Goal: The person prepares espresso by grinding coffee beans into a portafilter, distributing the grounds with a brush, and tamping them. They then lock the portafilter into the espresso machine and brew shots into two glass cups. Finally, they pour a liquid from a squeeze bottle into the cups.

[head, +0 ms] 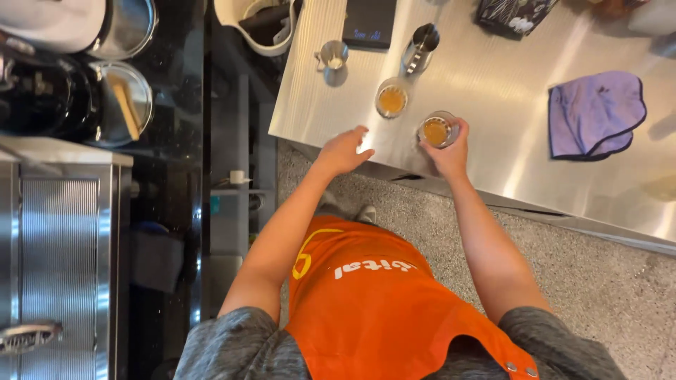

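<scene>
Head view: the right hand [448, 156] has its grip wrapped around a clear glass [437, 131] of amber liquid standing near the front edge of the steel worktop [493, 77]. The left hand [343, 150] hovers at that edge, fingers spread and holding nothing. A second glass [391, 99] of amber liquid stands just beside the first. Behind them stand 1 small metal pitcher [334, 55] and 1 metal jug [420, 48]. A purple cloth [595, 112] lies well apart to the right.
</scene>
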